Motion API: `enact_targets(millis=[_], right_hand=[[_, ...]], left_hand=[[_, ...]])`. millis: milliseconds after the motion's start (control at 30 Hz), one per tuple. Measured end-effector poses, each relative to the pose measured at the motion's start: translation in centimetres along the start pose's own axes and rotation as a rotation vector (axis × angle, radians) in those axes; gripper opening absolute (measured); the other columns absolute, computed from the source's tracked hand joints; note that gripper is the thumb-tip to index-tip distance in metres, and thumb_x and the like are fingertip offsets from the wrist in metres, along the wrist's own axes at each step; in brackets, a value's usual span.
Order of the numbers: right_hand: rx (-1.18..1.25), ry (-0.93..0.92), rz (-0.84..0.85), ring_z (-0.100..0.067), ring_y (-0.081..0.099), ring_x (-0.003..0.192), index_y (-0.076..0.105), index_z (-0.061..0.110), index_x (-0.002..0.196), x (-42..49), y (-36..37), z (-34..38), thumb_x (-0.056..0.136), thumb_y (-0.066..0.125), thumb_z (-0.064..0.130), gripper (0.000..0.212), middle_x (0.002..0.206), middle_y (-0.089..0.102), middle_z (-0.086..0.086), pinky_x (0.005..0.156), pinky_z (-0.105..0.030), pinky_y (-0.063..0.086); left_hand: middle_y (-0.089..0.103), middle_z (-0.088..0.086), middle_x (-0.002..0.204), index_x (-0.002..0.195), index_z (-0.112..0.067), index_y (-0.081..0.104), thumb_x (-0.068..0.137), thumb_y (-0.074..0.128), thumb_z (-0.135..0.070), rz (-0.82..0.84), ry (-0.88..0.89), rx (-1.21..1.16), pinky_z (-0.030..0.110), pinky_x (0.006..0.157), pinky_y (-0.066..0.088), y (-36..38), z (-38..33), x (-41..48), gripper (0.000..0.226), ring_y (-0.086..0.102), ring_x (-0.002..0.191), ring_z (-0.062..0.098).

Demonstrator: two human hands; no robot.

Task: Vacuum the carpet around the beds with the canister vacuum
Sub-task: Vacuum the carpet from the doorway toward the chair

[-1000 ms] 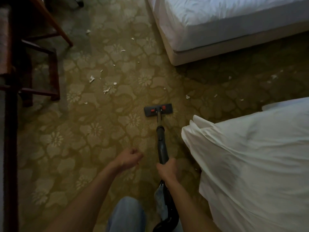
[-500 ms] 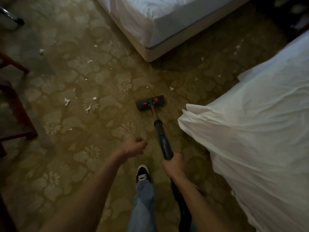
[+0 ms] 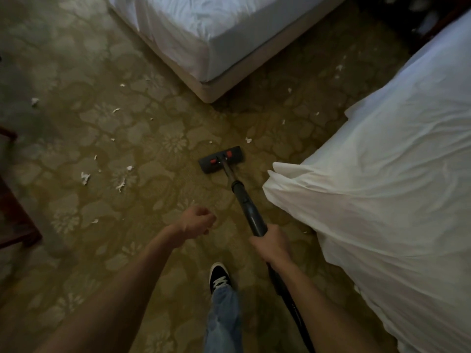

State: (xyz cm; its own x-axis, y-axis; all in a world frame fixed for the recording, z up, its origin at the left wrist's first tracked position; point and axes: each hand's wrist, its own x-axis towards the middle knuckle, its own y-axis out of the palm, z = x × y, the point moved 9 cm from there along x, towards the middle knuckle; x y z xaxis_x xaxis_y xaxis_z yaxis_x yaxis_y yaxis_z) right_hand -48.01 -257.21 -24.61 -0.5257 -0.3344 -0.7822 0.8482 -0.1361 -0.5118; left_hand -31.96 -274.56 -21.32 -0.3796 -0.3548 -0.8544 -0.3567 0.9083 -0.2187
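The right hand (image 3: 271, 244) is closed around the dark wand (image 3: 248, 207) of the vacuum, with the fingers wrapped around the tube near its upper end. The left hand (image 3: 198, 220) is curled into a fist above the carpet (image 3: 76, 250) and has nothing in it. The wand goes forward and down to the flat floor head (image 3: 221, 160), which has two red parts on top and lies on the carpet, in the open floor between the two beds. Behind the right hand, a black hose (image 3: 293, 301) runs under the forearm toward the lower edge of the view. The near bed (image 3: 382, 187), covered with a wrinkled white sheet, is just beside the wand on the right. The corner of the far bed (image 3: 204, 29) is ahead of the floor head and apart from it. White paper scraps (image 3: 85, 177) lie scattered on the patterned carpet, most of them to the left of the floor head, and some between the beds. A black shoe (image 3: 219, 276) with white laces stands on the carpet between the two arms. A piece of dark wooden furniture (image 3: 15, 225) is at the left edge.
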Motion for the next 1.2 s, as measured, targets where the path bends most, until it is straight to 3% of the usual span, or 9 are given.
enact_targets(millis=[100, 200, 300, 467, 633, 767, 900, 1033, 1200], right_hand=[[0.062, -0.013, -0.001, -0.022, 0.072, 0.084, 0.066, 0.014, 0.122, 0.7, -1.3, 0.4, 0.084, 0.075, 0.023, 0.040, 0.099, 0.070, -0.006, 0.073, -0.037, 0.064], [0.097, -0.029, -0.022, -0.022, 0.073, 0.085, 0.067, 0.016, 0.122, 1.0, -3.3, 0.5, 0.084, 0.077, 0.024, 0.040, 0.099, 0.070, -0.005, 0.075, -0.039, 0.065], [0.148, -0.020, -0.027, -0.020, 0.073, 0.086, 0.066, 0.015, 0.120, 1.6, -5.4, 0.0, 0.084, 0.077, 0.025, 0.039, 0.099, 0.070, -0.004, 0.076, -0.038, 0.065], [0.178, -0.026, -0.032, -0.021, 0.070, 0.083, 0.067, 0.012, 0.121, 3.0, -9.2, -0.7, 0.085, 0.075, 0.023, 0.038, 0.096, 0.068, -0.004, 0.062, -0.028, 0.053], [0.188, -0.005, -0.018, -0.026, 0.074, 0.087, 0.066, 0.008, 0.123, 5.1, -10.9, -1.4, 0.086, 0.074, 0.020, 0.040, 0.101, 0.072, -0.009, 0.068, -0.034, 0.061], [0.159, 0.012, -0.009, -0.022, 0.070, 0.083, 0.064, 0.010, 0.126, 7.2, -11.8, -1.6, 0.086, 0.073, 0.022, 0.042, 0.099, 0.068, -0.004, 0.058, -0.028, 0.055], [0.134, 0.008, -0.029, -0.023, 0.069, 0.089, 0.062, 0.011, 0.126, 9.4, -13.6, -0.1, 0.086, 0.074, 0.026, 0.045, 0.105, 0.068, -0.005, 0.067, -0.030, 0.055], [0.134, 0.011, -0.039, -0.023, 0.072, 0.081, 0.066, 0.010, 0.122, 11.7, -14.9, 1.9, 0.084, 0.074, 0.029, 0.043, 0.100, 0.072, -0.008, 0.065, -0.031, 0.058], [0.138, -0.024, -0.037, -0.019, 0.069, 0.069, 0.065, 0.008, 0.119, 12.8, -15.8, 4.8, 0.087, 0.072, 0.022, 0.036, 0.090, 0.071, -0.009, 0.054, -0.026, 0.049]], left_hand=[[0.067, 0.017, 0.121, 0.119, -0.005, 0.065, 0.104, 0.050, -0.024, 0.011, -0.008, 0.048, 0.027, 0.070, 0.048, 0.6, -1.4, 0.0, 0.028, 0.066, 0.097, 0.023], [0.067, 0.017, 0.120, 0.118, -0.005, 0.066, 0.104, 0.051, -0.024, 0.019, -0.011, 0.095, 0.021, 0.060, 0.046, 2.2, -3.3, 0.0, 0.028, 0.064, 0.088, 0.018], [0.067, 0.015, 0.120, 0.118, -0.008, 0.065, 0.104, 0.050, -0.025, 0.037, -0.015, 0.136, 0.019, 0.057, 0.046, 4.7, -5.3, 0.3, 0.027, 0.065, 0.090, 0.018], [0.064, 0.011, 0.122, 0.127, -0.009, 0.061, 0.106, 0.048, -0.026, 0.078, -0.016, 0.132, 0.021, 0.067, 0.048, 9.1, -9.3, 0.5, 0.030, 0.063, 0.097, 0.018], [0.064, 0.016, 0.126, 0.126, -0.007, 0.061, 0.105, 0.049, -0.021, 0.086, -0.001, 0.128, 0.018, 0.066, 0.048, 11.6, -12.1, 2.0, 0.028, 0.060, 0.090, 0.015], [0.064, 0.014, 0.122, 0.123, -0.008, 0.062, 0.106, 0.048, -0.022, 0.056, -0.018, 0.080, 0.020, 0.068, 0.050, 10.9, -12.4, 3.0, 0.027, 0.062, 0.094, 0.017], [0.066, 0.012, 0.114, 0.118, -0.007, 0.065, 0.105, 0.049, -0.021, 0.029, -0.030, 0.035, 0.019, 0.065, 0.047, 9.3, -11.3, 3.5, 0.024, 0.063, 0.091, 0.017], [0.067, 0.016, 0.118, 0.119, -0.002, 0.064, 0.104, 0.051, -0.020, -0.034, -0.067, -0.005, 0.017, 0.059, 0.047, 7.7, -9.6, 3.6, 0.027, 0.065, 0.090, 0.017], [0.071, 0.015, 0.114, 0.112, -0.005, 0.069, 0.102, 0.055, -0.025, -0.060, -0.104, -0.053, 0.020, 0.060, 0.048, 6.8, -7.2, 3.5, 0.026, 0.070, 0.092, 0.021]])
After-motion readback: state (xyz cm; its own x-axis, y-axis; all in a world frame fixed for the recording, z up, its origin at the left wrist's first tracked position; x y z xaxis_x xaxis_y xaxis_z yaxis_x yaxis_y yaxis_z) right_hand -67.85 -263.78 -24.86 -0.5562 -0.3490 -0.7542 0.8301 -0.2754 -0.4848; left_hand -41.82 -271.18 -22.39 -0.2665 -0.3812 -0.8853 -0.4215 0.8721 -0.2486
